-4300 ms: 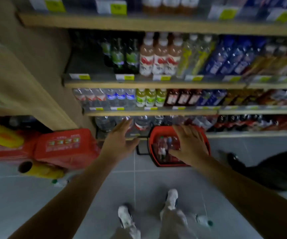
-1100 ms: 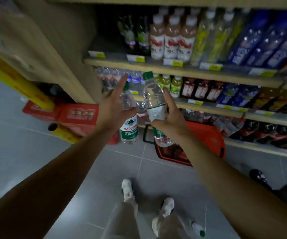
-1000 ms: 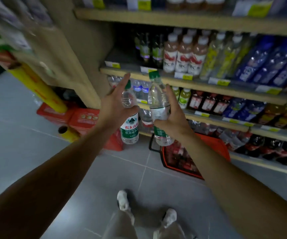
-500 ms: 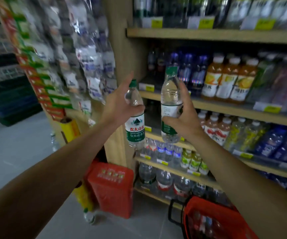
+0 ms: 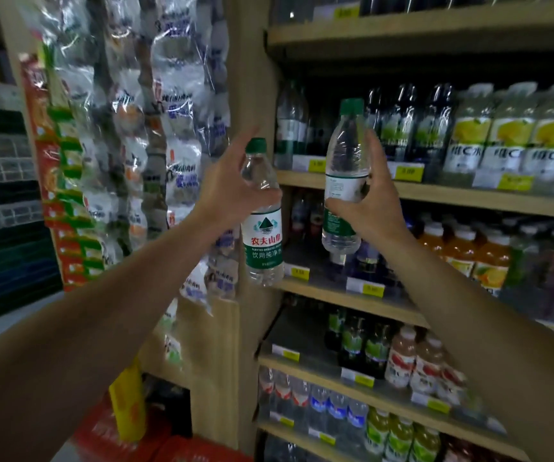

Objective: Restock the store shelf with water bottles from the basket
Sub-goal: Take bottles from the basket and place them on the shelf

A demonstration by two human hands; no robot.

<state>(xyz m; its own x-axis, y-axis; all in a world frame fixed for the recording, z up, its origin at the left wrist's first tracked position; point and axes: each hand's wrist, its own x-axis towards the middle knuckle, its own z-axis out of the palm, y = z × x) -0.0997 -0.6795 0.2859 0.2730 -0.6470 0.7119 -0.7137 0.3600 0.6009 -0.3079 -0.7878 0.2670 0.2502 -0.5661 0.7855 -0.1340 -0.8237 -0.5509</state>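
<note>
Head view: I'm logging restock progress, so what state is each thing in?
Left hand: grips a bottle.
Left bottle: capped, upright, held in the air.
Right hand: grips a bottle.
Right bottle: capped, upright, not yet shelved.
Water shelf: one clear bottle standing at its left end.

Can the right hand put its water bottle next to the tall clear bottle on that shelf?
Probably yes. The right hand holds its water bottle upright before the shelf, and the space beside the tall clear bottle looks open.
</note>
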